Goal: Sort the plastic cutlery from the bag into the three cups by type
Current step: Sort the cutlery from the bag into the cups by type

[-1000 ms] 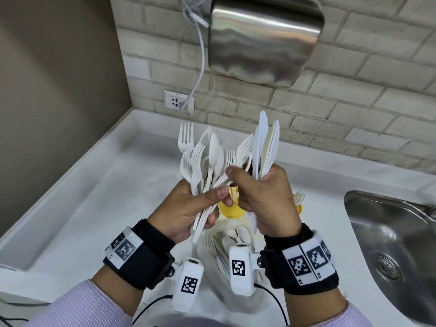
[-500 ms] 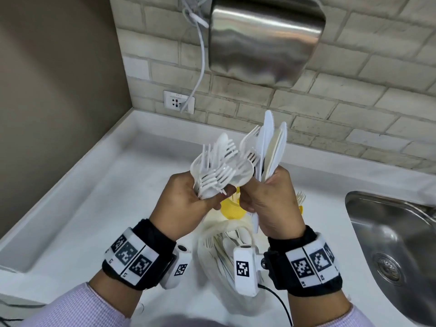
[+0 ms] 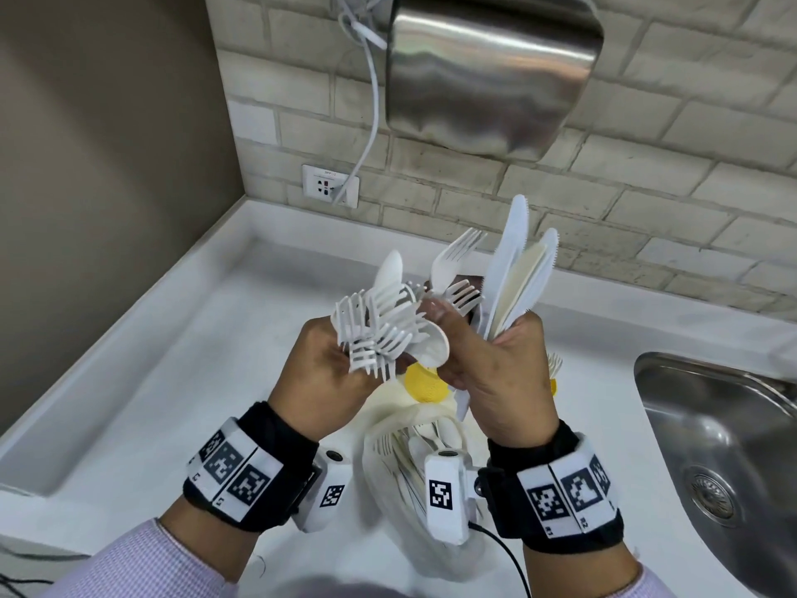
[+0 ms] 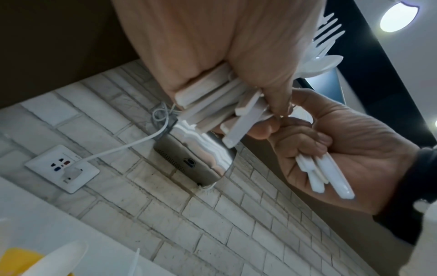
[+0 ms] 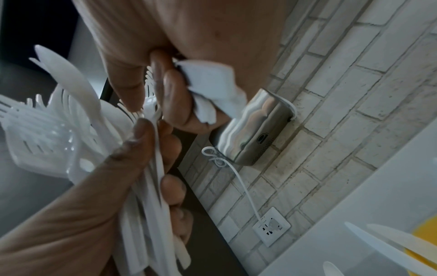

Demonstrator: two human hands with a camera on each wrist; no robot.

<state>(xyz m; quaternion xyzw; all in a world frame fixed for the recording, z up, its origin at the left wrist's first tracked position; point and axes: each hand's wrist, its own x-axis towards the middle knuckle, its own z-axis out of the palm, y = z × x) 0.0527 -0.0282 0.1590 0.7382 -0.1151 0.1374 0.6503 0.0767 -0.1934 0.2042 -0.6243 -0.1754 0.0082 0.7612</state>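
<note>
Mixed bunch of forks and spoons (image 3: 384,325), white plastic, gripped by the handles in the left hand (image 3: 323,377); heads fan out up and to the right, tines crossing. Handle ends stick out below the fist in the left wrist view.

Knives (image 3: 515,274), white with one cream blade among them, stand near upright in the right hand (image 3: 496,373), serrated edges showing. One fork (image 3: 453,258) rises between the two bunches, by the right thumb.

Bag (image 3: 414,463), thin translucent plastic, lies open on the counter (image 3: 172,403) below the hands, more white cutlery inside.

Yellow cup (image 3: 425,384) behind the bag, partly hidden. A second yellow cup (image 3: 553,384) peeks past the right hand, fork tines above it.
</note>
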